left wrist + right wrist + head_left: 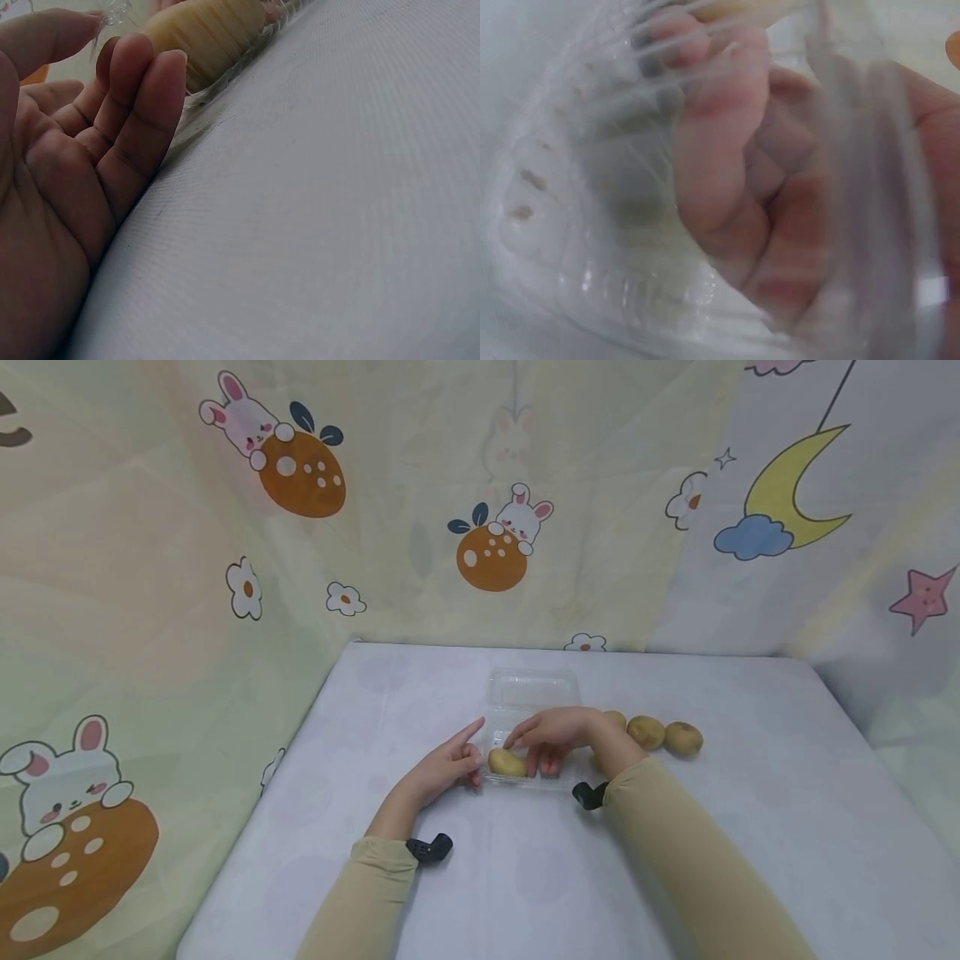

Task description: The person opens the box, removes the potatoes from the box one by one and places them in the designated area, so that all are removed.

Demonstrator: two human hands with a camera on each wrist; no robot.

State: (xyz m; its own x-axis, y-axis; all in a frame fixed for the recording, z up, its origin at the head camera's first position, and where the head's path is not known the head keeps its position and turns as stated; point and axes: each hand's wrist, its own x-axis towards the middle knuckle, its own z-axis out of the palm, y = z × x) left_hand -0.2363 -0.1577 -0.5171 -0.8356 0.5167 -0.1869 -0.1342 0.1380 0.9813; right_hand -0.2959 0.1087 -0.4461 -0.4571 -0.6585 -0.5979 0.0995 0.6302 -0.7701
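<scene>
A clear plastic clamshell container (536, 685) lies with its lid folded back. One yellow potato (507, 762) sits at the left end of its base. My right hand (562, 735) reaches down into the base from the right, its thumb and fingertips at the potato's top and right end. In the right wrist view the curled fingers (720, 142) show through the container's wall. My left hand (442, 767) is beside the container's left edge, index finger stretched along it and the others loosely bent. In the left wrist view its fingertips (169, 67) overlap the potato (206, 37).
Several more potatoes, among them a brownish potato (683, 739) and one next to it (646, 732), lie right of the container, partly behind the right wrist. A pale cloth (510, 877) covers the table. Printed curtains (405, 577) stand behind and beside it.
</scene>
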